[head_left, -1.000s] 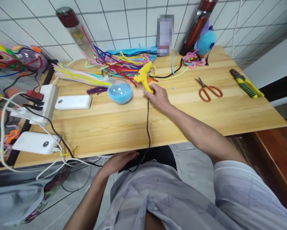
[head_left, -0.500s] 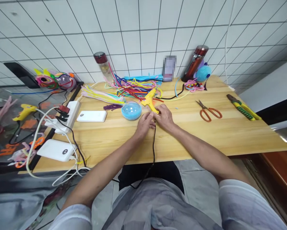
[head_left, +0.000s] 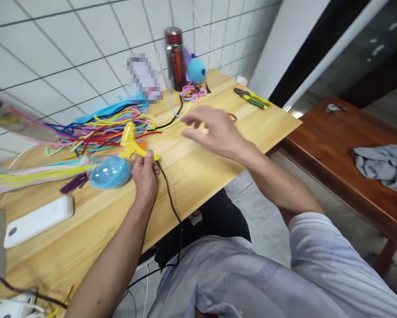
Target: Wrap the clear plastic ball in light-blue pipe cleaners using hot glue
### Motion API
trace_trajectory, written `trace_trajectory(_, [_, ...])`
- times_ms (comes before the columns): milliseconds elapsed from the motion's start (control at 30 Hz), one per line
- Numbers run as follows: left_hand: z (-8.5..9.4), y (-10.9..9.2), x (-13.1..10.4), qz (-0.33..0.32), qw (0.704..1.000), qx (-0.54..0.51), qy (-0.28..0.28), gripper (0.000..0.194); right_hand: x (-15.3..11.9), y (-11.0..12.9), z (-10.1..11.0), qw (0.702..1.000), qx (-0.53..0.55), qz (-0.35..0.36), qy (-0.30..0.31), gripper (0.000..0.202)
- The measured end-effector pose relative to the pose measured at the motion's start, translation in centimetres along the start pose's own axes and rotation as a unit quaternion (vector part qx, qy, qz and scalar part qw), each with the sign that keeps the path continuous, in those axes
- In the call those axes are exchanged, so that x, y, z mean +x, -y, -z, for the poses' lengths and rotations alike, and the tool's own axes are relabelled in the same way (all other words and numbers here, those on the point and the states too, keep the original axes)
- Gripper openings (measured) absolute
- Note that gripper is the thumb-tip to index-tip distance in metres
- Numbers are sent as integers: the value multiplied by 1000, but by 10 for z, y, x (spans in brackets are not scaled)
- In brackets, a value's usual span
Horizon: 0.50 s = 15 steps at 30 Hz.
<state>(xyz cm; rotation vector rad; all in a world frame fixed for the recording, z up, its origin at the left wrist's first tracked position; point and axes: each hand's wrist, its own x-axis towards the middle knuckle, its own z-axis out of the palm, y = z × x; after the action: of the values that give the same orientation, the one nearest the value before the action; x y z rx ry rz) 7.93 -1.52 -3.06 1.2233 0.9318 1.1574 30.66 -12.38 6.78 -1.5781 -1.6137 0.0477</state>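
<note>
My left hand [head_left: 146,179] grips the lower end of the handle of a yellow hot glue gun [head_left: 129,140], whose nozzle points toward the back of the table. From the handle's end a black cord [head_left: 169,190] runs over the table's front edge. Empty and slightly blurred, my right hand [head_left: 211,128] hovers over the table with its fingers apart. It covers most of the scissors; only a bit of their orange handle [head_left: 232,116] shows beyond it. Beside my left hand sit stacked clear blue plastic half-spheres [head_left: 110,172].
Colourful pipe cleaners [head_left: 99,128] lie in a pile behind the glue gun. A red flask [head_left: 176,59], a blue ball craft [head_left: 196,70] and green-yellow pliers [head_left: 253,98] stand or lie farther right. A white power bank [head_left: 39,221] is at left. A brown wooden bench [head_left: 337,132] adjoins at right.
The view has swung to the right. My right hand has let go of the glue gun and moved right, over the scissors. My left hand still holds the handle.
</note>
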Motion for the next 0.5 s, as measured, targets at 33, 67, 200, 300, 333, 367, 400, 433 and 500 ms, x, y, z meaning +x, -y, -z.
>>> trace_trajectory(33, [0, -1, -2, -3, 1000, 8, -2, 35, -28, -12, 28, 997, 12, -44, -66, 24])
trace_trajectory(67, [-1, -3, -4, -4, 1000, 19, -1, 33, -61, -28, 50, 985, 20, -96, -139, 25])
trace_trajectory(200, [-5, -7, -7, -5, 998, 65, -25, 33, -215, -120, 74, 847, 46, -400, -348, 25])
trace_trajectory(300, [-10, -8, -7, -5, 993, 103, -54, 41, -298, -189, 37, 746, 94, -586, -302, 28])
trace_trajectory(333, [-12, -9, -8, -5, 992, 114, -59, 41, -315, -209, 23, 731, 107, -611, -284, 26])
trace_trajectory(367, [-14, -12, -9, -6, 989, 131, -73, 40, -327, -228, 11, 717, 119, -633, -266, 23])
trace_trajectory(400, [-18, -17, -12, -7, 985, 152, -84, 40, -335, -246, 1, 707, 129, -649, -250, 27])
trace_trajectory(433, [-23, -24, -16, 0, 980, 177, -91, 37, -341, -265, -7, 699, 137, -660, -237, 34])
trace_trajectory(500, [-36, -42, -27, 12, 964, 234, -128, 32, -345, -304, -18, 688, 151, -675, -219, 42])
